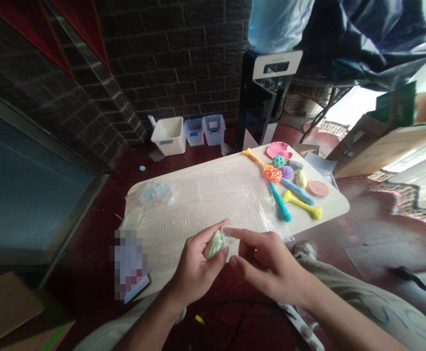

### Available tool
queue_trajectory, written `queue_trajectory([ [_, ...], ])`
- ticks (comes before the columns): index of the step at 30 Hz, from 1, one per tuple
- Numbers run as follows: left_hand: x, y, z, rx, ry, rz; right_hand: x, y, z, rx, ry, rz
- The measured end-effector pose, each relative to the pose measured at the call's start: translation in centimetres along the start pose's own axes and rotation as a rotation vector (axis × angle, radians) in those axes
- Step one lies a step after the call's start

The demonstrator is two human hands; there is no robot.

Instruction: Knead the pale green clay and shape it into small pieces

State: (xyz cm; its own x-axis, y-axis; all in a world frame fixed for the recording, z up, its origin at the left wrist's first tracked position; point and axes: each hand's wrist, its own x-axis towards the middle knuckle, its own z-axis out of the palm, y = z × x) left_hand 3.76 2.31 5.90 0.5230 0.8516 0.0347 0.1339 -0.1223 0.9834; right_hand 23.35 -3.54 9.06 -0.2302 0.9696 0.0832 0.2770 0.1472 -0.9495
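My left hand point(198, 265) is closed around a small pale green lump of clay point(215, 243) wrapped in clear film, held just above the near edge of a low white table point(213, 180). My right hand point(262, 258) pinches the film at the lump's top with finger and thumb. Bubble wrap point(213, 200) covers the table's middle. At the far right of the table lie coloured clay pieces: a pink disc point(279, 149), an orange flower shape point(271, 173), a teal stick point(281, 204), a yellow bone shape point(302, 204) and a salmon disc point(318, 188).
A crumpled clear bag point(158, 192) lies at the table's left. A phone point(132, 273) rests on the near left corner. White and clear plastic bins point(185, 134) stand by the brick wall, next to a black water dispenser point(264, 97). Cardboard boxes point(381, 141) are at right.
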Motion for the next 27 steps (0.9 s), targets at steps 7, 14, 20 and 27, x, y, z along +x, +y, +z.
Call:
queue_trajectory([
  [7, -0.25, -0.16, -0.05, 0.057, -0.061, 0.034, 0.25, 0.04, 0.34, 0.211, -0.044, 0.086],
  [14, -0.27, 0.14, -0.27, 0.013, -0.086, 0.033, 0.45, 0.23, 0.46, 0.186, -0.062, 0.044],
  [20, -0.21, 0.11, -0.61, 0.041, -0.051, 0.035, 0.2, 0.21, 0.68, 0.036, 0.006, -0.018],
  [27, -0.25, -0.08, -0.51, 0.104, -0.064, 0.022, -0.11, 0.75, 0.96, 0.077, -0.037, 0.044],
])
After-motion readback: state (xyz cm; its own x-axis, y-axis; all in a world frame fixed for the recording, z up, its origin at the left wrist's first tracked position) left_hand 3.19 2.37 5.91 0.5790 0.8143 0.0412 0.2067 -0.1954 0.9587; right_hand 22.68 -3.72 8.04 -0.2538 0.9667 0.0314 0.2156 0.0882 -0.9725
